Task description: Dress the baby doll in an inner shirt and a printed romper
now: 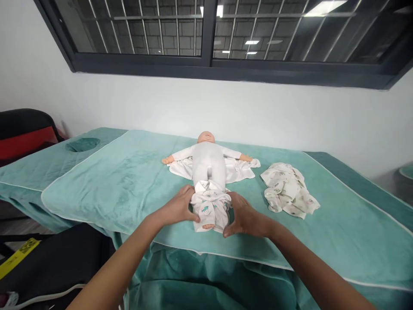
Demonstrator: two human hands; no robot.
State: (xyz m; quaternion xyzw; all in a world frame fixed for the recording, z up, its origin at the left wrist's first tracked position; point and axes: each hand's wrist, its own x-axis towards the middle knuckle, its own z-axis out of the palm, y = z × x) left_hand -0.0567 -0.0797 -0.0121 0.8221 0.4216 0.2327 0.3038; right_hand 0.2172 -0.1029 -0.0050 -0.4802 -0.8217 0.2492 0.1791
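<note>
A baby doll [209,161] in a white long-sleeved bodysuit lies on its back, head toward the wall and arms spread. Printed white baby pants [209,204] are bunched around its lower legs, and a bit of a foot shows at the near end. My left hand [179,206] grips the pants' left side, thumb toward me and fingers farther up. On the opposite side my right hand [245,215] holds the fabric in the same way, its fingertips partly hidden. Beneath the doll's back and arms spreads a white garment [240,170].
A crumpled printed garment [288,189] lies to the right on the green bed cover [338,228]. The bed has a face hole [83,144] at its left end. Black chairs stand at the left, and a barred window [206,64] is above the wall.
</note>
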